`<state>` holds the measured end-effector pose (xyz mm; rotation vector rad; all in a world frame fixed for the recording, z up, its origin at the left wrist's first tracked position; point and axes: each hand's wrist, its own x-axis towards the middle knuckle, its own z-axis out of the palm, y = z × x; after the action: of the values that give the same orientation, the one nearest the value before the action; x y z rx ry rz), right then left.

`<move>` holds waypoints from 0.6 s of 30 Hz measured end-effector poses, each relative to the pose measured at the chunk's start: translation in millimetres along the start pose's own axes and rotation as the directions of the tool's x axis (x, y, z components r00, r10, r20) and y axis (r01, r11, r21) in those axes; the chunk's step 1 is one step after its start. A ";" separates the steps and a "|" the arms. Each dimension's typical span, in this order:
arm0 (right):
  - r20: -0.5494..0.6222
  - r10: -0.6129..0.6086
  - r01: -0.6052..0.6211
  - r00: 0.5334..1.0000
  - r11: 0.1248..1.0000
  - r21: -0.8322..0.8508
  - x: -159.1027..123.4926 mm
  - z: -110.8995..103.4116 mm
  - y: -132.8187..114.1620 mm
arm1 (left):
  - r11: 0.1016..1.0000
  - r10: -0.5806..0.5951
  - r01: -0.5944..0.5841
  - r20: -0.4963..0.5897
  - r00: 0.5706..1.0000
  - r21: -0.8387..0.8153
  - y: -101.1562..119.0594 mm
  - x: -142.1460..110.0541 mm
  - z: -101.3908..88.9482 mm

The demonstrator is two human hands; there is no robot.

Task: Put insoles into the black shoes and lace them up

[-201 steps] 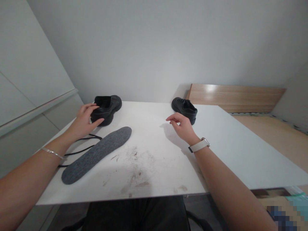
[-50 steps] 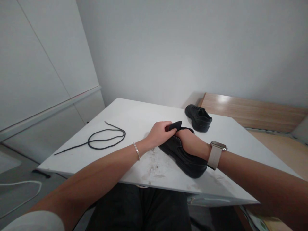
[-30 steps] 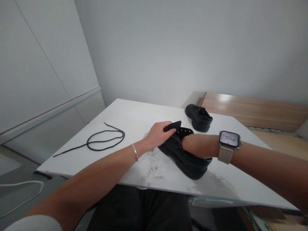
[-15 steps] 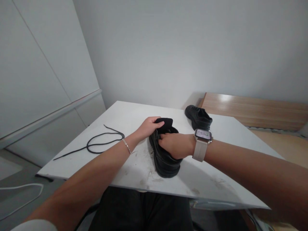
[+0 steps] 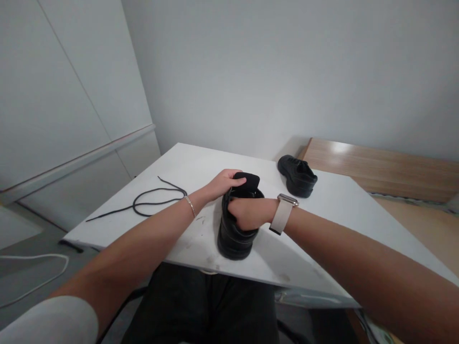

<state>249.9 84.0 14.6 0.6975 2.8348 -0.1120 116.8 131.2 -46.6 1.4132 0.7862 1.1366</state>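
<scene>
A black shoe (image 5: 234,244) stands near the front edge of the white table, its heel toward me. My left hand (image 5: 225,182) pinches the raised tongue (image 5: 247,180) of this shoe between thumb and fingers. Reaching in from the right, my right hand (image 5: 249,213) is sunk into the shoe's opening. Its fingers are hidden inside, so what they touch does not show. A loose black shoelace (image 5: 143,215) lies looped on the table to the left, beyond my left forearm.
A second black shoe (image 5: 297,176) stands at the back right of the white table (image 5: 204,160). Behind it is a wood-grain panel (image 5: 376,165). Dirt marks spot the tabletop around the near shoe. A white cable (image 5: 39,257) hangs at the lower left.
My right hand has turned and pushed deeper into the shoe. The shoe has swung slightly, its heel shifting left. My left hand keeps its hold on the tongue.
</scene>
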 end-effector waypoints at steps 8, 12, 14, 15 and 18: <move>-0.577 0.248 -0.042 0.778 0.937 0.347 -50.5 -26.4 9.0 | 0.910 0.195 -0.201 0.052 0.979 0.362 42.9 -44.5 -25.0; -0.703 0.483 0.038 0.522 0.810 0.585 -84.6 6.5 26.2 | 0.598 0.130 -0.002 -0.094 0.987 0.801 69.5 -88.9 -74.6; -0.664 0.572 0.065 0.482 0.732 0.678 -95.2 27.2 26.3 | 0.379 -0.019 0.101 -0.102 0.995 0.920 65.3 -104.5 -103.0; -0.644 0.602 0.078 0.472 0.699 0.711 -98.3 36.5 24.1 | 0.284 -0.113 0.137 -0.109 0.988 0.949 59.5 -109.7 -114.9; -0.632 0.630 0.118 0.450 0.660 0.742 -100.7 54.9 11.9 | 0.109 -0.162 0.191 -0.172 0.972 0.976 38.6 -116.5 -134.0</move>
<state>352.9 42.4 -15.9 1.9001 3.4731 -1.2063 -51.1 62.0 -42.1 2.2898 1.9231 0.2430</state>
